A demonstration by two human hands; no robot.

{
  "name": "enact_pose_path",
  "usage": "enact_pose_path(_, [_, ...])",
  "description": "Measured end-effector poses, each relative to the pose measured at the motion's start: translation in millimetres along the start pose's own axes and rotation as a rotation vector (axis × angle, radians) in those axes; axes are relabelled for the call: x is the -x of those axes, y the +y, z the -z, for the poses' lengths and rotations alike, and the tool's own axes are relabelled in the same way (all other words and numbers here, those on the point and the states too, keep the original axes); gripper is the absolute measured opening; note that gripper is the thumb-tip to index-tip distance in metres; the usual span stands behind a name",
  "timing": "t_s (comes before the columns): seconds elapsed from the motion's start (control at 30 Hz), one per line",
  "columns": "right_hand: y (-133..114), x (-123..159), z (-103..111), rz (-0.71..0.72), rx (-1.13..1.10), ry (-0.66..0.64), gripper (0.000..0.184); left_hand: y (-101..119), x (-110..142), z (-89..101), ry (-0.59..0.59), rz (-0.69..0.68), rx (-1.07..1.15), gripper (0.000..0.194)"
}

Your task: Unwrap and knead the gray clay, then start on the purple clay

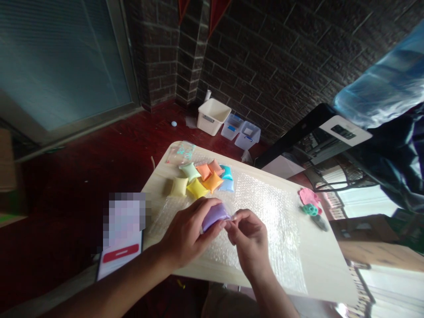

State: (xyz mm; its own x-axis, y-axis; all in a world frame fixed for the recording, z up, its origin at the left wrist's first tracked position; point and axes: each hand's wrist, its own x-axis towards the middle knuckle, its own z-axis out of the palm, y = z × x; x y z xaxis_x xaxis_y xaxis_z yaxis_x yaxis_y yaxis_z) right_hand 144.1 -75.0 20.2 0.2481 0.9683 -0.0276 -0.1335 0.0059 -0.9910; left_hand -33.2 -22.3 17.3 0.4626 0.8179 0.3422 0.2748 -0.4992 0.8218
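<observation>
My left hand (185,232) is wrapped round a plump, pillow-shaped purple packet (213,216) above the table. At the packet's right end, the thumb and fingers of my right hand (247,238) pinch its narrow edge or corner. Beyond my hands lies a cluster of similar packets: pale yellow (179,187), bright yellow (197,188), light green (189,171), orange (213,182), coral (204,171), salmon (215,167), turquoise (226,172) and light blue (227,185). Bubble wrap (265,212) is spread beneath my hands and to the right.
A clear bag with teal print (182,152) lies at the table's far left corner. Pink (308,197) and green (310,210) pieces sit near the right edge beside a grey object (319,223). A phone-like screen (121,247) stands at left. Storage bins (213,117) are on the floor beyond.
</observation>
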Motion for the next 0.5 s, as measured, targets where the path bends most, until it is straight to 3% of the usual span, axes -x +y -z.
enact_pose_path(0.33, [-5.9,0.6,2.7,0.154,0.186,-0.026,0.016,2.1,-0.6,-3.9,0.059,0.017,0.108,0.025])
enact_pose_path(0.5, [-11.8,1.1,6.4,0.079,0.068,-0.102,0.012,7.0,-4.1,-3.3,0.07,0.067,0.218,0.018])
